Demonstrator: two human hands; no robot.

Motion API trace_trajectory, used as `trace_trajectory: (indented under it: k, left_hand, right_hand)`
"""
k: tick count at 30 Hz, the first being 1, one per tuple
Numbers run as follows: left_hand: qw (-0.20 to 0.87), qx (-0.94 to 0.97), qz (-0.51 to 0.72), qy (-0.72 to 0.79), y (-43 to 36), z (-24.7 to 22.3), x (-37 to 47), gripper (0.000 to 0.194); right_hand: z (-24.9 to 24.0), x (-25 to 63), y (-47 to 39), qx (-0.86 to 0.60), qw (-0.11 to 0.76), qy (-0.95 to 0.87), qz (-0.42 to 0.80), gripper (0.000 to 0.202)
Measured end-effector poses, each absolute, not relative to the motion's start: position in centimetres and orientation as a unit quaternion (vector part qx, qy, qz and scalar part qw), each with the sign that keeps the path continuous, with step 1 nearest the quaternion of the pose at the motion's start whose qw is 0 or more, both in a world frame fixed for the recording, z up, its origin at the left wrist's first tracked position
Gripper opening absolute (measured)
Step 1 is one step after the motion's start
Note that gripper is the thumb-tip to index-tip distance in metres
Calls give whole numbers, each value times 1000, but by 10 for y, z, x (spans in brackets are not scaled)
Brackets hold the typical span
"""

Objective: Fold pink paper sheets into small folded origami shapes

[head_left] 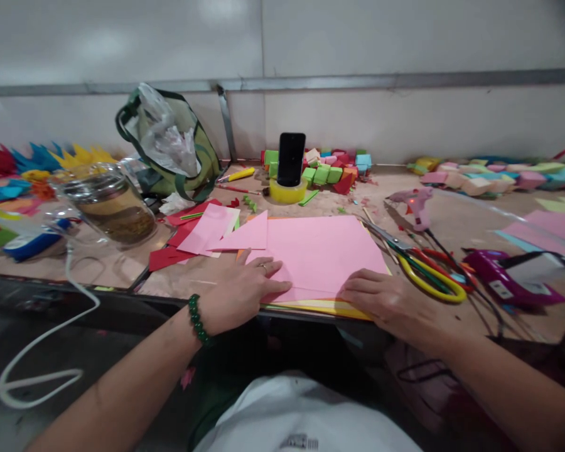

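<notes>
**Pink sheet under both hands at the near edge of the surface**

Large pink sheet point(324, 251): flat on the surface point(103, 267), directly in front of you, over other sheets whose yellow edges show on the near side. A line runs along its near side; crease or layer edge, cannot tell which.

Your left hand point(247, 285): open, fingers spread, resting on the sheet's near left part. Green bead bracelet point(198, 319) at the wrist, ring on one finger. Your right hand point(386, 301): fingers bent together at the near right corner; whether they pinch the paper, cannot tell.

Pink triangle point(252, 236): overlaps the sheet's far left corner. Left of it, a smaller pink sheet point(207, 229) lies over red paper point(169, 257).

Beyond the large sheet: phone point(290, 160), upright at the yellow tape roll point(287, 191), with folded paper pieces point(327, 174) behind and beside it. Yellow-handled scissors point(433, 282) lie just right of the sheet; pink glue gun point(419, 207) farther back, small light showing red; purple device point(508, 279) farther right.

To the left: lidded jar point(115, 207), tilted in view, and green bag point(204, 157) holding clear plastic.
</notes>
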State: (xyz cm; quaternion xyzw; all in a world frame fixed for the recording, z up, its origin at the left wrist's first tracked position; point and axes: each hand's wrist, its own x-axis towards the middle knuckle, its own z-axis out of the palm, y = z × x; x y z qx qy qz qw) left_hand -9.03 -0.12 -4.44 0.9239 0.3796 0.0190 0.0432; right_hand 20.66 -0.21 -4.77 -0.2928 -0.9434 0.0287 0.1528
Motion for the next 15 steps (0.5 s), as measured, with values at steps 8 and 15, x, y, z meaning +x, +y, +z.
trace_trajectory:
  k: [8,15]
  left_hand:
    - [-21,882,43,469,-24,-37,-106,38]
    - [-37,905,58,420,-16,-43,-50,33]
  right_hand:
    - [-46,200,-1,-327,72,-942,13,29]
    - [-46,158,11,-271,-1,-960,-74,34]
